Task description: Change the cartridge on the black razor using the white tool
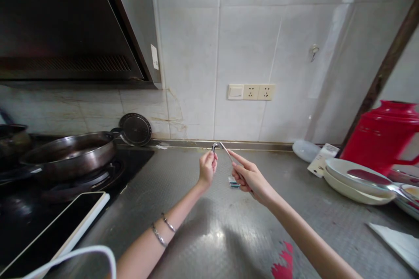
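With fingers closed in the grip, a small hooked piece [214, 147] is held by the left hand [207, 169] and a slim pale rod [226, 151] by the right hand [251, 178]. Both are positioned above the table [196, 222]; tip contact cannot be determined.

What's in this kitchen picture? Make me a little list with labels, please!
Left hand: holds a small curved piece
Right hand: holds a thin pale rod
Their tips: very close; touching, can't tell
Left side: metal pan on black stove
Right side: red jug near stacked dishes
Wall: switch and sockets
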`<move>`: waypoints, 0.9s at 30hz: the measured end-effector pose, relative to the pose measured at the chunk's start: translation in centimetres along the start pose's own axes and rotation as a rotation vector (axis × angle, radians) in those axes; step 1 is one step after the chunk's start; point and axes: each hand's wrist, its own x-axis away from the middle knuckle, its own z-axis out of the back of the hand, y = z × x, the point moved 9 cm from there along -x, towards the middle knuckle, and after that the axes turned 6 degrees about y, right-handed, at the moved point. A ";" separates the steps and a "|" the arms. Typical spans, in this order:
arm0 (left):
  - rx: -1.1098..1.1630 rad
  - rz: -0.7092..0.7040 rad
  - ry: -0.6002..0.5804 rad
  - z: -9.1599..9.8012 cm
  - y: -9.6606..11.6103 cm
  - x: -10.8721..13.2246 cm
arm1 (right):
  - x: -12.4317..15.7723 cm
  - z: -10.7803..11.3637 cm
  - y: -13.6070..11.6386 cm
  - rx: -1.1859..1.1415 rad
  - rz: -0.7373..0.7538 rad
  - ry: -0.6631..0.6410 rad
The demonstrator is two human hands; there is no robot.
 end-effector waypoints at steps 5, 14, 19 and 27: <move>0.064 0.057 -0.041 -0.6 -0.4 0.1 | 0.4 0.2 -0.6 -0.002 0.055 0.020; 0.125 0.124 -0.087 -1.6 -0.8 0.5 | 0.6 0.2 0.4 -0.003 0.058 0.059; 0.133 0.173 -0.086 -1.8 -1.1 0.7 | 0.3 0.4 0.5 -0.047 0.110 0.096; 0.168 0.224 -0.139 -2.4 -0.9 1.0 | 0.8 -0.3 1.0 -0.057 0.132 0.096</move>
